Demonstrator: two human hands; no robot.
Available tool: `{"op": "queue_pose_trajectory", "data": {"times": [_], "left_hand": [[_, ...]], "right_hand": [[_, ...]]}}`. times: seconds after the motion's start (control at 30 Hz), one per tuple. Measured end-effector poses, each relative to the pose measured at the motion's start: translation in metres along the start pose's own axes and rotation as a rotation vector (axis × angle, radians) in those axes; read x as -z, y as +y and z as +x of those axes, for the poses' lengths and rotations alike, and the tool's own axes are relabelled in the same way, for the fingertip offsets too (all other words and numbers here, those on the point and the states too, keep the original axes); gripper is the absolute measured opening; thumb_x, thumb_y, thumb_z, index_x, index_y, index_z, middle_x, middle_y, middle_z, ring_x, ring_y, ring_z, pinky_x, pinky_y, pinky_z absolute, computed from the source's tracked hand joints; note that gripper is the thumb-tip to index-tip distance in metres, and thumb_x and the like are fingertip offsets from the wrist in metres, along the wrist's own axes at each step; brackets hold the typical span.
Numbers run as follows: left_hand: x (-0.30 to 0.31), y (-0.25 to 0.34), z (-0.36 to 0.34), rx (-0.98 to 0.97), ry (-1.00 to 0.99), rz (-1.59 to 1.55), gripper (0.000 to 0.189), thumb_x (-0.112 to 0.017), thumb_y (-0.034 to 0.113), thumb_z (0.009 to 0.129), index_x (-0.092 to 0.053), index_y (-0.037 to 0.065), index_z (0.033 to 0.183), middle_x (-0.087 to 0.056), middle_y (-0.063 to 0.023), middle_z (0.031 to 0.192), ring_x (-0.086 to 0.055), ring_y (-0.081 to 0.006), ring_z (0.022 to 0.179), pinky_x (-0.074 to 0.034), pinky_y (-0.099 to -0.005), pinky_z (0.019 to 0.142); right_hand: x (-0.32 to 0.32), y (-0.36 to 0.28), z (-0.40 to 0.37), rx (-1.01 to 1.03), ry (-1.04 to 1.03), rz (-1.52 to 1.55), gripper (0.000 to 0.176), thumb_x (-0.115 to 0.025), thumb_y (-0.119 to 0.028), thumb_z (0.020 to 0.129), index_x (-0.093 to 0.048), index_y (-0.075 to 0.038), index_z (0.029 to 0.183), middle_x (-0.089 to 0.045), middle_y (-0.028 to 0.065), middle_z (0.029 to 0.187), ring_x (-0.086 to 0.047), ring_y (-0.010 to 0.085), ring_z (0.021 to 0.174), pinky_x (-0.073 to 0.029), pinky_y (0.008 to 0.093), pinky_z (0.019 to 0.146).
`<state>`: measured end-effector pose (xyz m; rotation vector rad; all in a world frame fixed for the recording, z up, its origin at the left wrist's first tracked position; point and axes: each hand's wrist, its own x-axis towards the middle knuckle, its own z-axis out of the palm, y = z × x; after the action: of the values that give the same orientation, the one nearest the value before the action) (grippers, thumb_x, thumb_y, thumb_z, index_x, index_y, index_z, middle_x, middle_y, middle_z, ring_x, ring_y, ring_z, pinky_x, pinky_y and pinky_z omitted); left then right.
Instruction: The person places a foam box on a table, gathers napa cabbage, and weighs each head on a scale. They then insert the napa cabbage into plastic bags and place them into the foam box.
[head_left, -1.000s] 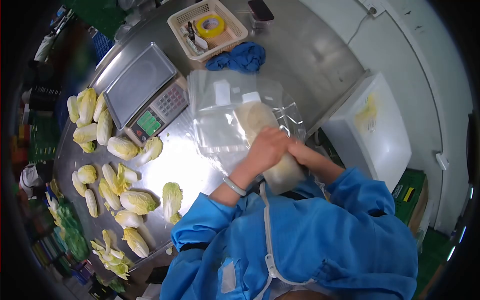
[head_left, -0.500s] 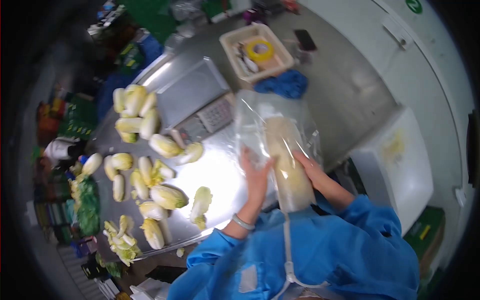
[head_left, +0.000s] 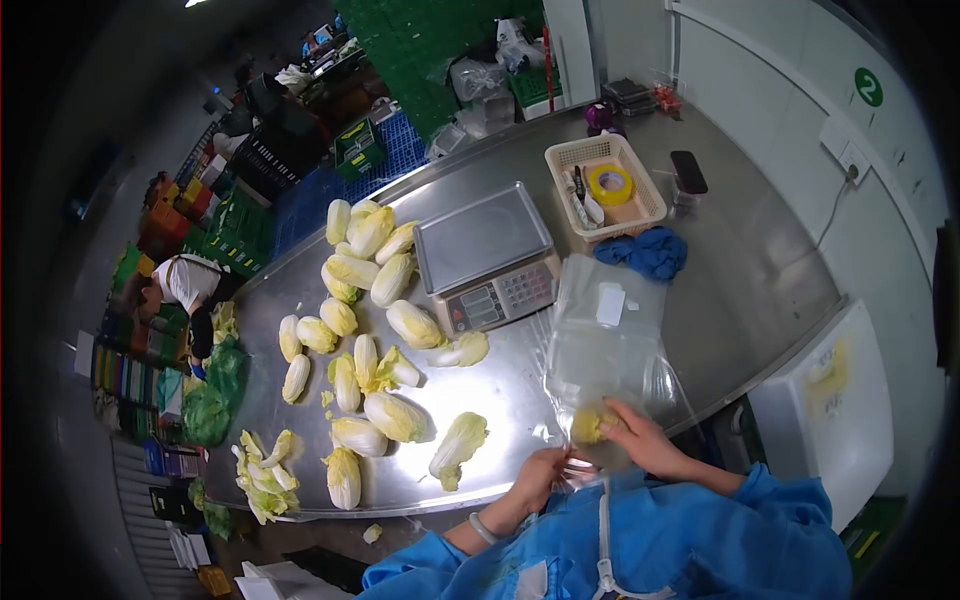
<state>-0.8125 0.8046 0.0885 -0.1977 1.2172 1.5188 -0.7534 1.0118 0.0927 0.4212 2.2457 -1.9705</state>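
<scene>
**Cabbage in my right grip**

I have the cabbage low in front of my blue jacket, by the near edge of the tabletop. My right grip is closed around its yellow top end, fingers curled over from the right. My left grip is narrow, thumb and fingers pinched together on clear film just beside the cabbage. The lower part of the cabbage is blurred, and I cannot tell how far the film goes around it.

Just beyond my hands lies a flat stack of clear bags, with a white patch showing near its far end. A crumpled blue cloth touches or nearly touches that end. Past the cloth stands a basket with a roll of yellow tape in it, and a phone is to the basket's right.

Left of the bags sits the scale, its pan bare. More cabbages lie in loose groups to the left of the scale and nearer me, one on its own closest to my left grip. Loose leaves are heaped at the tabletop's left corner.
</scene>
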Motion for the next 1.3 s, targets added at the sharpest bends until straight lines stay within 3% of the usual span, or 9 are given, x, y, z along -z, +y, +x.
{"op": "queue_pose_trajectory", "data": {"times": [0.17, 0.27, 0.4, 0.5, 0.6, 0.7, 0.87, 1.03, 1.3], "left_hand": [[0.013, 0.01, -0.009, -0.067, 0.069, -0.144, 0.038, -0.036, 0.019, 0.097, -0.058, -0.01, 0.107, -0.065, -0.0212, 0.101, -0.064, -0.0306, 0.089, -0.052, -0.039, 0.082], [0.009, 0.01, -0.013, -0.096, 0.087, -0.16, 0.039, -0.037, 0.021, 0.097, -0.059, -0.01, 0.107, -0.065, -0.0216, 0.102, -0.065, -0.0321, 0.09, -0.052, -0.0405, 0.084], [0.036, 0.007, -0.014, -0.123, 0.033, -0.223, 0.045, -0.036, 0.027, 0.097, -0.059, -0.011, 0.108, -0.065, -0.0237, 0.104, -0.065, -0.0345, 0.094, -0.052, -0.0422, 0.085], [0.034, 0.013, -0.02, -0.165, 0.038, -0.179, 0.048, -0.034, 0.027, 0.095, -0.057, -0.012, 0.11, -0.066, -0.0254, 0.101, -0.065, -0.0347, 0.091, -0.052, -0.0408, 0.084], [0.036, 0.019, -0.017, -0.151, 0.003, -0.203, 0.046, -0.037, 0.026, 0.093, -0.057, -0.012, 0.108, -0.066, -0.0266, 0.097, -0.066, -0.034, 0.086, -0.053, -0.0382, 0.079], [0.039, 0.018, -0.009, -0.155, -0.007, -0.217, 0.046, -0.037, 0.026, 0.091, -0.058, -0.012, 0.105, -0.067, -0.0268, 0.092, -0.066, -0.0325, 0.081, -0.054, -0.0364, 0.075], [0.036, 0.018, -0.01, -0.173, 0.041, -0.212, 0.046, -0.038, 0.027, 0.091, -0.058, -0.011, 0.103, -0.067, -0.0278, 0.095, -0.066, -0.0332, 0.083, -0.053, -0.0373, 0.076], [0.048, 0.002, -0.018, -0.392, 0.086, -0.202, 0.046, -0.037, 0.029, 0.093, -0.056, -0.011, 0.105, -0.065, -0.0296, 0.099, -0.066, -0.0344, 0.09, -0.052, -0.0388, 0.08], [0.031, -0.151, -0.011, -0.231, 0.259, -0.325, 0.032, -0.043, 0.018, 0.091, -0.055, -0.01, 0.102, -0.063, -0.0302, 0.106, -0.065, -0.0402, 0.093, -0.053, -0.0446, 0.084]], "right_hand": [[-0.007, -0.092, -0.016, 0.733, 0.108, -0.975, 0.035, -0.061, -0.024, 0.084, -0.06, -0.003, 0.112, -0.056, 0.0202, 0.115, -0.05, 0.0353, 0.115, -0.038, 0.0438, 0.102], [-0.018, -0.058, 0.007, 0.379, -0.443, -1.135, 0.022, -0.061, -0.019, 0.076, -0.064, -0.006, 0.093, -0.06, 0.014, 0.102, -0.054, 0.0352, 0.107, -0.041, 0.0463, 0.096], [0.045, -0.149, -0.029, 1.004, 0.576, -0.867, 0.016, -0.07, -0.012, 0.075, -0.065, -0.007, 0.09, -0.063, 0.017, 0.109, -0.057, 0.0346, 0.108, -0.044, 0.0501, 0.092], [0.095, -0.171, -0.065, 0.691, 0.77, -0.628, 0.021, -0.068, -0.002, 0.078, -0.063, -0.001, 0.098, -0.065, 0.0182, 0.106, -0.061, 0.0365, 0.102, -0.048, 0.0438, 0.09], [0.114, -0.148, -0.002, 1.071, 0.589, -1.12, 0.041, -0.065, 0.003, 0.072, -0.061, -0.002, 0.113, -0.063, 0.0163, 0.115, -0.058, 0.0358, 0.109, -0.045, 0.0425, 0.097], [0.101, -0.071, 0.041, 0.489, 0.117, -1.531, 0.07, -0.067, 0.001, 0.068, -0.048, -0.011, 0.134, -0.045, 0.0163, 0.139, -0.041, 0.0323, 0.129, -0.033, 0.0427, 0.108], [0.039, -0.005, 0.092, 0.494, -0.329, -0.458, 0.052, -0.071, -0.008, 0.073, -0.056, -0.008, 0.123, -0.057, 0.0127, 0.127, -0.051, 0.0322, 0.119, -0.039, 0.038, 0.103], [0.023, 0.005, 0.095, 0.556, -0.142, -0.374, 0.014, -0.069, -0.007, 0.076, -0.065, -0.003, 0.089, -0.067, 0.0086, 0.089, -0.063, 0.0276, 0.085, -0.048, 0.0349, 0.08], [0.069, 0.104, -0.008, 0.608, -0.191, -0.513, 0.01, -0.066, -0.008, 0.077, -0.067, -0.007, 0.086, -0.066, 0.0043, 0.102, -0.055, 0.0262, 0.106, -0.044, 0.0361, 0.094]]}}
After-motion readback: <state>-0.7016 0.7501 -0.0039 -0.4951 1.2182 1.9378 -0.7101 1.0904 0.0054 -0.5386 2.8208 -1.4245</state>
